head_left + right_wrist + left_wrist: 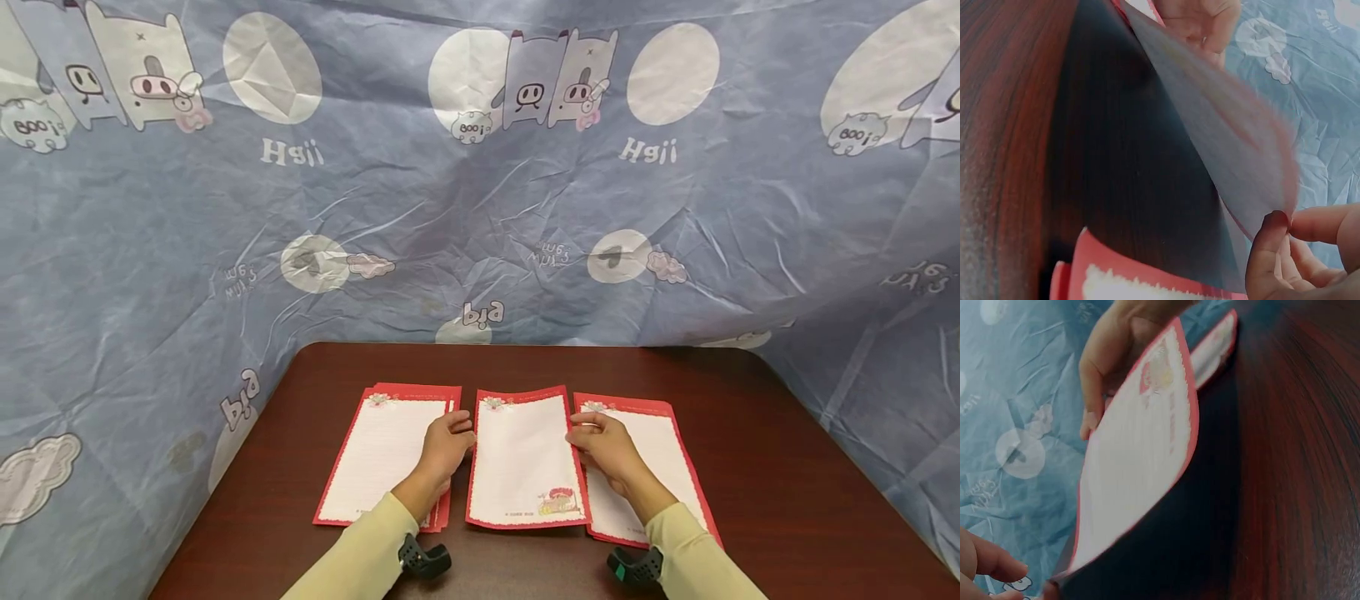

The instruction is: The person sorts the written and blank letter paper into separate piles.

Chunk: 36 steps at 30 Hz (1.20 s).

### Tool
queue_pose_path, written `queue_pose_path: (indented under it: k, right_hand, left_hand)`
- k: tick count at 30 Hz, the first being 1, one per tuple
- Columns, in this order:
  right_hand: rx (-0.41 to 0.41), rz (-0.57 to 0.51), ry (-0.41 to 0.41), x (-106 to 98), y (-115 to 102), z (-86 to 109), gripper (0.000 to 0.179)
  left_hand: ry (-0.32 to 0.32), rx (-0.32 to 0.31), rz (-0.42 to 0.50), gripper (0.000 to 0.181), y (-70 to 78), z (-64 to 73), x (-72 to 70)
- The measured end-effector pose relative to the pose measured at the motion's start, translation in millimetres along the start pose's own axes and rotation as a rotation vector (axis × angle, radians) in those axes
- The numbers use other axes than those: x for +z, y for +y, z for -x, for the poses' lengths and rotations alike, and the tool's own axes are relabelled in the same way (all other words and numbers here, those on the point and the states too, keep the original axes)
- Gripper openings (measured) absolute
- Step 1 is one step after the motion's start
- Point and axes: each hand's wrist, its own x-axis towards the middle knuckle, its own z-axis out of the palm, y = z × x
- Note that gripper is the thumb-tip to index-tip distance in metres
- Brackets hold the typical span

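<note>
Scene: a dark reddish-brown wooden worktop [750, 433], with a wrinkled blue cartoon-print cloth [480, 208] hung behind and beside it.
Sheet in hand: a red-bordered, lined white letter sheet [523, 458] sits between the two hands, lifted and bowed off the worktop.
Left hand [446, 446]: pinches the sheet's left edge, fingers curled round it.
Right hand [604, 443]: pinches the sheet's right edge between thumb and fingertips [1269, 240].
Neighbours: a small stack of matching sheets [386, 454] lies under the left hand; another matching sheet [660, 467] lies under the right hand.
Risk: squeezing the edges inward could crease the thin paper; an uneven grip could let one side slip.
View differences: the wrist views show the sheet arching clear of the wood, which the head view flattens; only the head view shows all three piles.
</note>
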Motion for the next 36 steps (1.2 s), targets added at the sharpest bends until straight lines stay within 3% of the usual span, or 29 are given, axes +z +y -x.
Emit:
queue_pose_path:
  k: [7, 16, 21, 30, 36]
  right_hand:
    - [-0.029, -0.015, -0.012, 12.2, -7.3, -6.0, 0.045]
    - [-0.087, -0.005, -0.078, 55.0, -18.7, -12.3, 0.04]
    - [-0.075, -0.014, -0.107, 86.0, -23.0, -14.0, 0.036]
    - [-0.05, 0.014, -0.254, 135.4, -24.6, -12.3, 0.043]
    - [-0.043, 0.087, -0.329, 154.9, -25.8, -13.2, 0.047]
  left_hand:
    - [-0.011, -0.015, 0.015, 0.044, 10.0, -1.2, -18.5]
    - [0.099, 0.001, -0.083, 0.043, 17.4, -1.4, -57.9]
    - [0.143, -0.001, -0.106, 0.043, 21.1, 1.2, -82.8]
    - [0.219, -0.053, -0.218, 0.041, 18.7, 6.3, -132.3]
    - [0.231, -0.042, -0.303, 0.039, 17.1, 8.4, -151.8]
